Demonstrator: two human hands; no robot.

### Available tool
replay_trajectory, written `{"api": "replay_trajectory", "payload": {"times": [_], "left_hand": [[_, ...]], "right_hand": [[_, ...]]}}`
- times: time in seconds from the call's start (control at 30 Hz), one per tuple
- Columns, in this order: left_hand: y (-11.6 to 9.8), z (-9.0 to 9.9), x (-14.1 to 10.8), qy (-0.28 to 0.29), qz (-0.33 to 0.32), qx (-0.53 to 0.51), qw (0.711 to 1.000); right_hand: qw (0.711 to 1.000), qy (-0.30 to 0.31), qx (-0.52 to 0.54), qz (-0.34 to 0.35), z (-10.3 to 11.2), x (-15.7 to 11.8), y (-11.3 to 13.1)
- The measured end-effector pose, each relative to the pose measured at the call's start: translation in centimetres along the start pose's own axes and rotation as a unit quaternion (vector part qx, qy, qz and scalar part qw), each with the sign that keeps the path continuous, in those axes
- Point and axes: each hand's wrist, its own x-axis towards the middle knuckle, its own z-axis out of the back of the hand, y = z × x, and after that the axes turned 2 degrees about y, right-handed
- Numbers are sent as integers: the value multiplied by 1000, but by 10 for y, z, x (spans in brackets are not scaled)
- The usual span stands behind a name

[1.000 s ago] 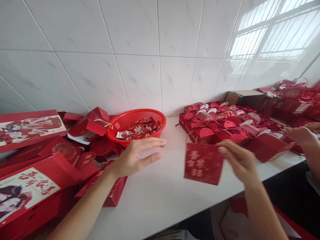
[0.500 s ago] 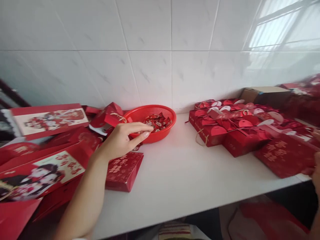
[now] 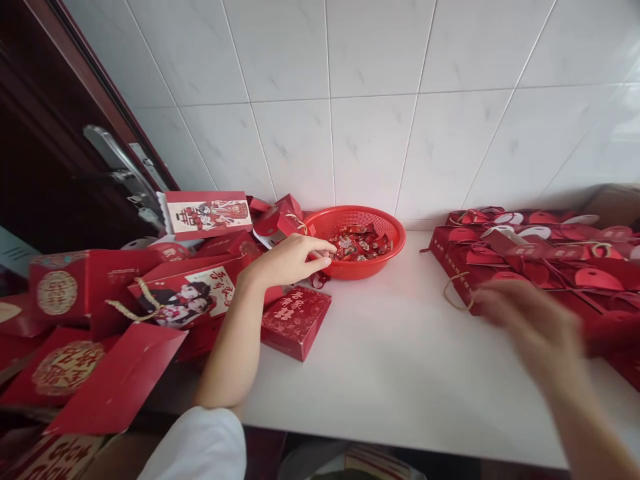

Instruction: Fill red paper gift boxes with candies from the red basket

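Observation:
My left hand [image 3: 293, 259] is over the near left rim of a red plastic basket [image 3: 360, 270], its fingers bent close together; whether anything small is between them is hidden. Wrapped candies [image 3: 361, 243] lie in the basket. Under my left wrist, a flat red box with gold characters [image 3: 295, 320] rests on the white table [image 3: 400, 373]. My right hand [image 3: 535, 320], blurred by motion, is above the table beside rows of filled-looking red boxes with ribbons [image 3: 530, 250].
Piled at the left are red gift boxes and bags [image 3: 125, 280], some with rope handles. A dark door with a metal handle [image 3: 113, 150] stands behind them. White tiled wall [image 3: 370, 147] runs along the back. A brown carton [image 3: 617, 200] is at the far right.
The view has swung left. My right hand has come from the box at the right edge in over the table. My left hand remains at the basket's left rim.

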Motion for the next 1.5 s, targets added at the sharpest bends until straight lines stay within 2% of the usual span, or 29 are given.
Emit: {"api": "replay_trajectory", "payload": {"times": [0.03, 0.1, 0.13, 0.2, 0.27, 0.33, 0.4, 0.53, 0.67, 0.73, 0.9, 1.03, 1.17, 1.27, 1.37, 1.43, 1.5], "left_hand": [[0, -1, 1, 1, -4, -1, 1000], [0, -2, 1, 2, -11, -3, 1000], [1, -3, 1, 2, -13, -5, 1000], [2, -3, 0, 2, -19, -11, 1000], [4, -3, -2, -2, -25, -17, 1000], [5, -1, -3, -6, -27, -15, 1000], [6, 0, -3, -5, -23, -12, 1000], [8, 0, -3, 5, -11, -17, 1000], [11, -3, -1, -19, -17, -15, 1000], [10, -4, 1, -30, -22, -19, 999], [2, -8, 6, -55, -49, -26, 997], [-4, -15, 12, -78, -87, -38, 992], [-5, -23, 17, -16, -93, -53, 994], [-2, -27, 20, 73, -82, -63, 992], [3, -29, 22, 157, -49, -88, 982], [5, -29, 23, 175, -38, -102, 979], [6, -29, 23, 168, -46, -106, 979]], "right_hand": [[996, 86, 36, 7, -26, 4, 8], [963, 256, 88, 12, -86, 12, 23], [947, 308, 91, 8, -115, 17, 29], [939, 340, 47, -13, -168, 26, 39], [946, 322, 13, -21, -206, 34, 46], [948, 319, 10, -23, -229, 40, 50], [945, 325, 24, -22, -239, 43, 52], [938, 335, 88, -26, -232, 46, 55], [889, 345, 299, -38, -200, 53, 61], [882, 320, 346, -31, -179, 58, 65], [919, 229, 319, 29, -134, 73, 73], [942, 185, 267, 82, -116, 75, 67], [943, 218, 241, 71, -114, 66, 53], [928, 267, 257, 31, -116, 58, 44], [917, 287, 278, 10, -119, 54, 42], [918, 287, 274, 12, -120, 53, 42], [922, 288, 260, 20, -120, 55, 42]]}}
